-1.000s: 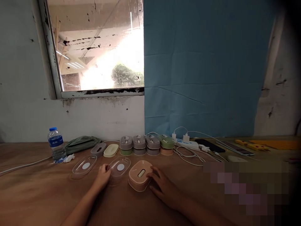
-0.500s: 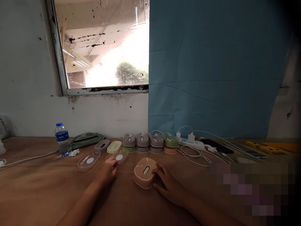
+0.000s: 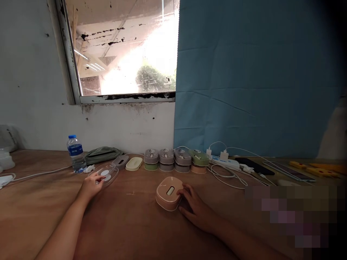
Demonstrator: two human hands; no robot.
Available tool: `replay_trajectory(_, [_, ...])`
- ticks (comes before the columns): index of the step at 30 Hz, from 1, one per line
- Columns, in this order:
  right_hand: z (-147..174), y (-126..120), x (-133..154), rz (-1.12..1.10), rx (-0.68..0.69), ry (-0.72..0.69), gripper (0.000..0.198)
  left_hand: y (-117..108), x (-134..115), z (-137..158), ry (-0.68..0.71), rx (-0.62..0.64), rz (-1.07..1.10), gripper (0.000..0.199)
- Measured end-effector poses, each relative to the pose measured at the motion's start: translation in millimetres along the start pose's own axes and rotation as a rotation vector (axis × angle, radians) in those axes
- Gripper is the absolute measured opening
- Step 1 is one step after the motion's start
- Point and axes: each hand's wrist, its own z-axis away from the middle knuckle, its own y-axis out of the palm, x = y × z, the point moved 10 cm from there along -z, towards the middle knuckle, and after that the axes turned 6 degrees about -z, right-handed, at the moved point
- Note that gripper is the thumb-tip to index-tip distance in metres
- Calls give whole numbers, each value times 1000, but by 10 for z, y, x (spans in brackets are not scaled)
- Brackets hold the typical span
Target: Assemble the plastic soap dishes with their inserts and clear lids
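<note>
My left hand (image 3: 93, 187), its fingers pinched, holds a clear plastic lid (image 3: 115, 169) at its near left edge. The lid overlaps another clear lid on the table, and white round labels show through the plastic. My right hand (image 3: 195, 206) grips the right side of a peach-coloured box (image 3: 167, 204), with fingertips on its top edge and the thumb low on the near side. An oval slot with a pale insert (image 3: 170, 190) marks the box's top. Behind the lids lie a grey slotted cover (image 3: 120, 161) and a cream cover (image 3: 134, 164).
Several stacked boxes, among them a green-topped one (image 3: 199, 157), line the wall. A water bottle (image 3: 76, 155) and a green pouch (image 3: 103, 155) stand back left. On the right are a power strip (image 3: 227, 163), looped white cables (image 3: 227, 178), a phone (image 3: 288, 171) and yellow tools (image 3: 322, 171).
My left hand has carried the clear lid leftward from in front of the cream cover to over the other clear lid. My right hand stays on the peach box. The view has shifted slightly.
</note>
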Motion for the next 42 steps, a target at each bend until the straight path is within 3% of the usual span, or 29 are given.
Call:
replay_trajectory(6, [-21, -23, 38, 20, -7, -15, 37, 176, -32, -7, 65, 74, -12, 27])
replay_trajectory(21, [-23, 34, -14, -7, 10, 3, 36, 233, 9, 37, 116, 257, 101, 44])
replay_trajectory(42, [-33, 30, -16, -6, 11, 3, 36, 190, -19, 72, 135, 223, 72, 48])
